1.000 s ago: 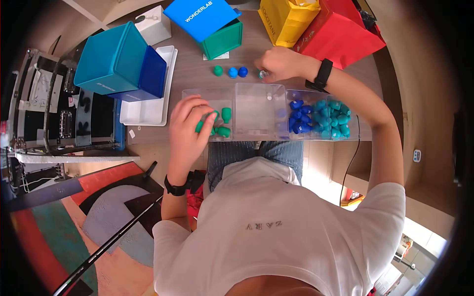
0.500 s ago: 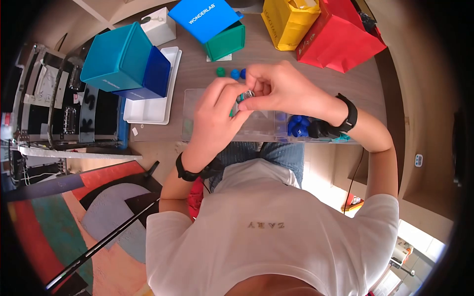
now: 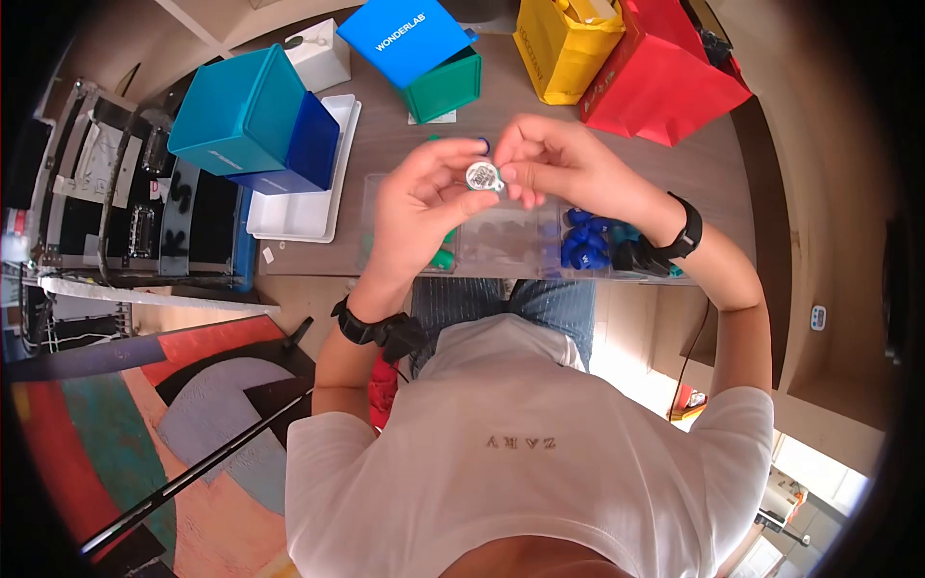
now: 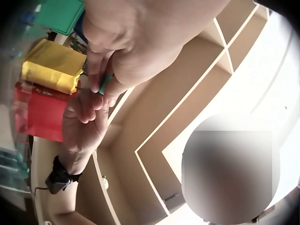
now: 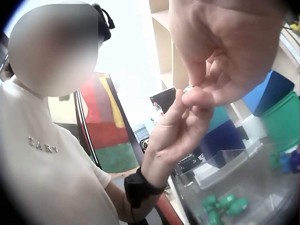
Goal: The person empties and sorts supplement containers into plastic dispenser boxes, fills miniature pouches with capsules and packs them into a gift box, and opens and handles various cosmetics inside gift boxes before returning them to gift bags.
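My left hand [image 3: 414, 197] pinches a small teal bottle [image 3: 483, 175] between thumb and fingers, above the clear divided box. Its round silver printed end faces the head camera. From the other side my right hand [image 3: 559, 164] pinches the bottle's edge with thumb and forefinger. In the left wrist view a strip of the teal bottle [image 4: 106, 84] shows between the fingers; in the right wrist view the fingertips mostly cover it. Green bottles [image 5: 227, 202] lie in the box's left compartment, dark blue bottles [image 3: 585, 239] in a right-hand one. My right wrist hides most of the teal ones.
A clear divided box [image 3: 511, 252] stands at the table's front edge. Teal [image 3: 236, 111] and dark blue bins [image 3: 313, 144] stand in a white tray [image 3: 289, 227] at left. Behind are a blue bin [image 3: 400, 39], green bin [image 3: 448, 85], yellow bag [image 3: 559, 58] and red bag [image 3: 655, 87].
My right hand has come from the table at right to the left hand, bringing the small bottle. My left hand has lifted from the green bottles, and the bottle's silver end has turned upward.
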A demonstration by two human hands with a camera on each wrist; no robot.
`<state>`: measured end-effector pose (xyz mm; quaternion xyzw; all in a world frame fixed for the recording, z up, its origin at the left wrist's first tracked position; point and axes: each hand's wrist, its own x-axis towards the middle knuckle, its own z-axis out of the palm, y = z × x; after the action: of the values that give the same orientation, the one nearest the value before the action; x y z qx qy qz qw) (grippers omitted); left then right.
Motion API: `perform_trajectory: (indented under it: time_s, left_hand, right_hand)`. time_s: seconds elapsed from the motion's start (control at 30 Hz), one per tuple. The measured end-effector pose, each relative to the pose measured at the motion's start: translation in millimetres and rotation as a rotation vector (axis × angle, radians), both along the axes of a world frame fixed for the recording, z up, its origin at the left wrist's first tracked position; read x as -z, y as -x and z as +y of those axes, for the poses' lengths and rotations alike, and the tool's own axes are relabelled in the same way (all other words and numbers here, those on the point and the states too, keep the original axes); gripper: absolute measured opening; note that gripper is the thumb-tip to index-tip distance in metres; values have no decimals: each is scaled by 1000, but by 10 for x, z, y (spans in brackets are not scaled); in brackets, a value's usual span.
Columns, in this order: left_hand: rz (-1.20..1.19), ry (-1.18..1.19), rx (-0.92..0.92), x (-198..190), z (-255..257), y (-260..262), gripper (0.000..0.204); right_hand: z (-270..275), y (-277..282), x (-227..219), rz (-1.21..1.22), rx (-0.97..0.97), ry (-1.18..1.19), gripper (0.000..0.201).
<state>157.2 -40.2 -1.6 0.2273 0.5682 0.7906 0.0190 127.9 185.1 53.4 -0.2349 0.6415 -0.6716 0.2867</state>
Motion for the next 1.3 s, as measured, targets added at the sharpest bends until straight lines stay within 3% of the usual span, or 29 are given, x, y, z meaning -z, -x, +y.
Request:
perform_trajectory:
  time_s: [0.07, 0.1, 0.17, 0.2, 0.3, 0.4, 0.47, 0.5, 0.57, 0.63, 0.77, 0.97, 1.2, 1.3]
  left_hand:
    - [-156, -25, 106, -16, -43, 13, 68]
    - [-155, -27, 104, -6, -57, 24, 68]
    - [-118, 71, 172, 34, -69, 57, 84]
    - [-117, 68, 171, 52, -68, 75, 84]
    - [-83, 145, 243, 95, -63, 121, 84]
    - [-95, 133, 138, 81, -42, 91, 86]
    - [142, 446, -235, -8, -57, 45, 75]
    - [142, 445, -232, -5, -100, 34, 75]
    - [637, 1046, -545, -2, -258, 30, 52]
    - [608, 1048, -520, 127, -360, 17, 43]
    - [547, 1034, -508, 296, -476, -15, 28]
    - [536, 995, -467, 278, -470, 15, 27]
    - [531, 988, -421, 295, -480, 21, 26]
    - [531, 980, -411, 294, -480, 24, 27]
  right_hand:
    - [31, -17, -45, 710, 110, -357, 28]
    - [18, -6, -67, 712, 108, -358, 28]
    - [-4, 15, -126, 1193, -31, -349, 43]
    - [16, 16, -174, 1150, -147, -409, 45]
    - [31, 72, -179, 1175, -178, -510, 42]
    - [48, 223, -159, 1175, -67, -575, 36]
    - [95, 418, -113, 1160, -33, -632, 35]
    - [138, 545, -65, 1146, 0, -688, 33]
    - [271, 817, 231, 1145, -13, -668, 31]
    - [351, 988, 450, 956, -303, -866, 29]
    - [328, 1100, 756, 1006, -411, -898, 27]
    - [206, 1117, 905, 1170, -515, -1108, 32]
    - [219, 1136, 827, 1177, -537, -1125, 36]
    - [100, 1134, 735, 1149, -424, -1041, 36]
